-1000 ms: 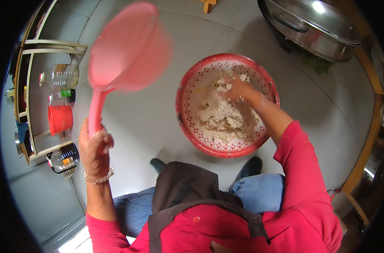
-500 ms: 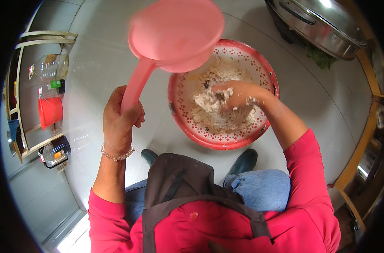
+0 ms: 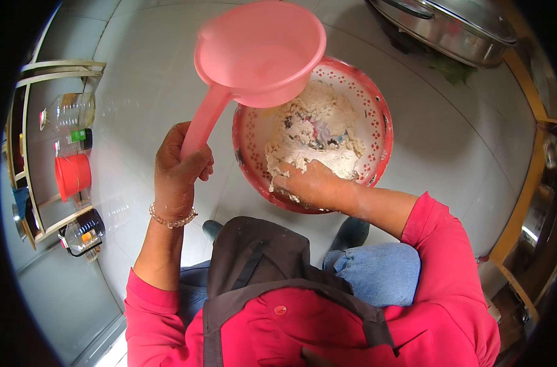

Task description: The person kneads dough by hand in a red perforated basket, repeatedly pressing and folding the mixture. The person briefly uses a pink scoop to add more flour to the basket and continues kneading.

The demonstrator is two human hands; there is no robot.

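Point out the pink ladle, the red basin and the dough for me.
pink ladle (image 3: 260, 52), head view, on the inside of its cup.
red basin (image 3: 381, 122), head view, on its right rim.
dough (image 3: 315, 131), head view, on the middle of the mass.

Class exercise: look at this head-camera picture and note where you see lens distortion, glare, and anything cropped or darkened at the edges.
Head view: strong fisheye, so the shelf rails and floor tile lines bow toward the rim; black vignette fills the corners; glare streaks the steel pot lid at top right; the floor is lit evenly and brightly; the ladle, in the left hand, looms large near the lens; the right hand and dough stay sharp.
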